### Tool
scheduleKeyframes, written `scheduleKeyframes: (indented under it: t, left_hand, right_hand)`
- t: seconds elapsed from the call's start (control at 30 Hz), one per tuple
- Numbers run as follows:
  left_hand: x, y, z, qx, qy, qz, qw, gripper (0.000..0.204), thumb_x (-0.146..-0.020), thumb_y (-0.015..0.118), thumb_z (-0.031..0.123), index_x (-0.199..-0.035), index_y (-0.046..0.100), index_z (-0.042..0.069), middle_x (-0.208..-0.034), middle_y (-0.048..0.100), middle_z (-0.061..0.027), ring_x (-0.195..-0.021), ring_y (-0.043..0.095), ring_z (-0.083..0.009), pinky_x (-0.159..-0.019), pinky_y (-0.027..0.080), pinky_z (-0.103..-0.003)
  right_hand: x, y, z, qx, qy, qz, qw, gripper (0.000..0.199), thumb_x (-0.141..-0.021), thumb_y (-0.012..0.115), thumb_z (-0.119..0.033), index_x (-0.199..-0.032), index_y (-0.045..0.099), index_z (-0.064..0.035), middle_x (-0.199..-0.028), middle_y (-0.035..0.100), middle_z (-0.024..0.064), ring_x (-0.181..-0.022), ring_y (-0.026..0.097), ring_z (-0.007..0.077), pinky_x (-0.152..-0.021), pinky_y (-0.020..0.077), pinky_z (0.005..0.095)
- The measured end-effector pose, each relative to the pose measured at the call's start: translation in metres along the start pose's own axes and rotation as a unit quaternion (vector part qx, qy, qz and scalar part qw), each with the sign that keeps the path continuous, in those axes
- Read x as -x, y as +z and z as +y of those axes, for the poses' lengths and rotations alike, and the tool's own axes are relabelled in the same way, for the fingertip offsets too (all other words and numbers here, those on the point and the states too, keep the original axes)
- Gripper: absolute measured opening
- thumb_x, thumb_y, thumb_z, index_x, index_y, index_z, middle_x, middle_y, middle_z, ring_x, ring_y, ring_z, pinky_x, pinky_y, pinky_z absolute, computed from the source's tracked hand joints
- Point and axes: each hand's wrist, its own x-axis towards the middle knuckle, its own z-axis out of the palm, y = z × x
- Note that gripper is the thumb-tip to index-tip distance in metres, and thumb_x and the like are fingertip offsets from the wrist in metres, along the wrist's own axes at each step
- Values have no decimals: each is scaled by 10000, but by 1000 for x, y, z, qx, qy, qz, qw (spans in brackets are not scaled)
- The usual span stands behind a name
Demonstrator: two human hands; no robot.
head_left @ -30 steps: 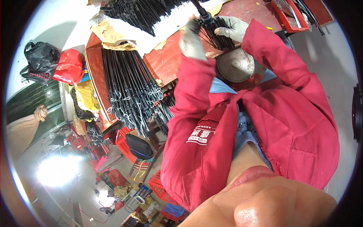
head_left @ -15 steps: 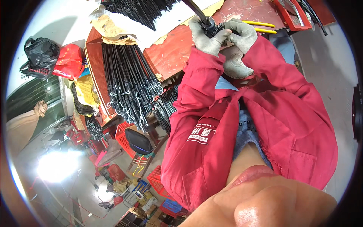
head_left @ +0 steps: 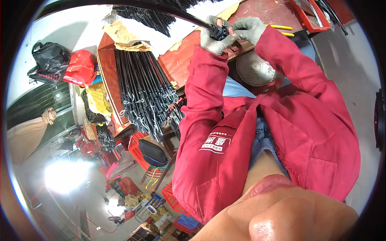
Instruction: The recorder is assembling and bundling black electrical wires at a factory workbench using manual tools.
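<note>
My left hand [head_left: 213, 42], in a grey work glove with bare fingertips, is closed round the dark ribbed end piece [head_left: 219, 33] of a long black shaft [head_left: 177, 15], which looks like part of an umbrella frame. The shaft runs up to the left, out past the upper edge. My right hand [head_left: 248, 30], gloved likewise, pinches close beside the ribbed end. Whatever is between its fingertips is too small to make out. Yellow-handled pliers [head_left: 281, 27] lie on the red bench beyond my right wrist. Below my hands shows a round metal disc [head_left: 256, 69].
A thick bundle of black rods with white cords [head_left: 144, 88] hangs over the bench side at left, and more black rods [head_left: 150, 16] lie at the back. A red tray [head_left: 311, 16] stands far right. Red crates [head_left: 138, 148] and a dark bag [head_left: 152, 152] sit lower left.
The shaft has tilted from steep to leaning far left. My hands have drawn slightly apart, and the right fingers have shifted into a pinch. The view has shifted slightly.
</note>
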Motion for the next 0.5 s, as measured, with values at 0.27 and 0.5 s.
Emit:
scheduleKeyframes:
  t: [0.27, 0.5]
  left_hand:
    - [-5, -6, -2, 109, 33, 36, 993, 430, -619, 692, 9, -942, 423, 98, -752, 548, -90, -692, 534, -186, -587, 455, -280]
    - [2, 30, -24, 32, 118, 244, 962, 563, -640, 629, -83, -1102, 375, 113, -839, 497, -66, -761, 519, -162, -668, 482, -312]
  right_hand:
    - [-6, 41, 6, 230, -8, -17, 973, 595, -637, 677, -99, -1177, 427, -117, -894, 612, 104, -873, 588, 255, -775, 448, 322]
    - [-1, 41, 24, 255, -19, 109, 961, 454, -661, 649, -168, -1060, 453, -76, -919, 581, 176, -867, 575, 321, -760, 455, 362]
